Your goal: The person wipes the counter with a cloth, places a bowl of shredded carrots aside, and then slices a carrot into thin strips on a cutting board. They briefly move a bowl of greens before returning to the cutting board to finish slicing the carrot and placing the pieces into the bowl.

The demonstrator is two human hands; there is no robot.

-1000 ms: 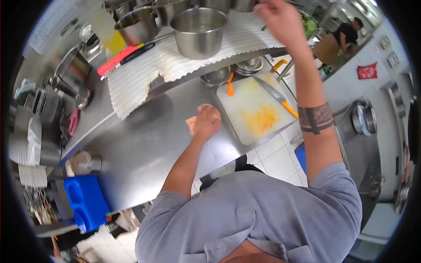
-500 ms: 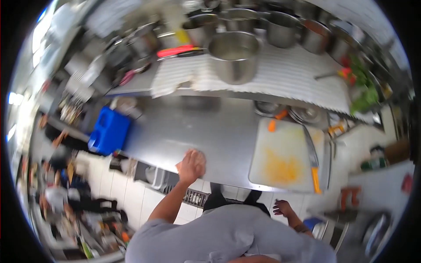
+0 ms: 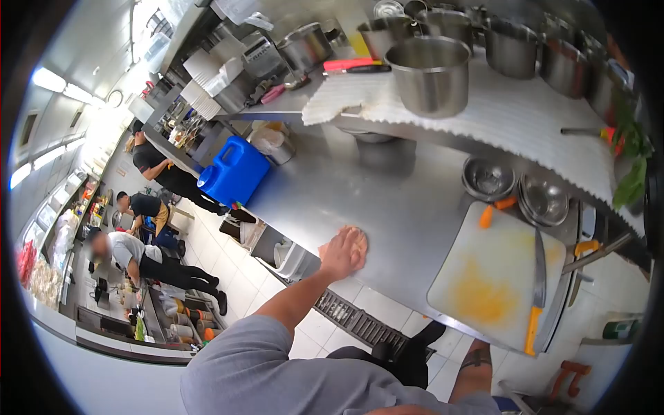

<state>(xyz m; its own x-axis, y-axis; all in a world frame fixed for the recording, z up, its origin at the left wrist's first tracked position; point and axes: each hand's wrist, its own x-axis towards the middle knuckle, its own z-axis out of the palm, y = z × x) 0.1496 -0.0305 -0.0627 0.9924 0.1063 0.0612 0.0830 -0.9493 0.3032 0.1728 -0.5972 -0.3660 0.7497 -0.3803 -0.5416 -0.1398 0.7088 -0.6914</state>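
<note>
My left hand [image 3: 340,254] presses a pinkish cloth [image 3: 359,250] flat on the steel table [image 3: 311,194], close to the front edge. To the right lies a white cutting board [image 3: 453,277] with orange stains. A knife [image 3: 539,277] with a yellow handle rests across the board's right part, and an orange carrot piece [image 3: 486,217] sits near its top edge. My right forearm hangs below the table's front edge; the hand itself is hidden.
A blue jug [image 3: 235,170] stands at the table's left end. Metal bowls [image 3: 489,178] sit behind the board. Above, a shelf holds a large pot [image 3: 430,76] and several others. Three people [image 3: 155,259] are at the far left.
The view has swung to the left, bringing more of the room and the other people into sight. My right hand has gone out of sight. My left hand is still on the cloth.
</note>
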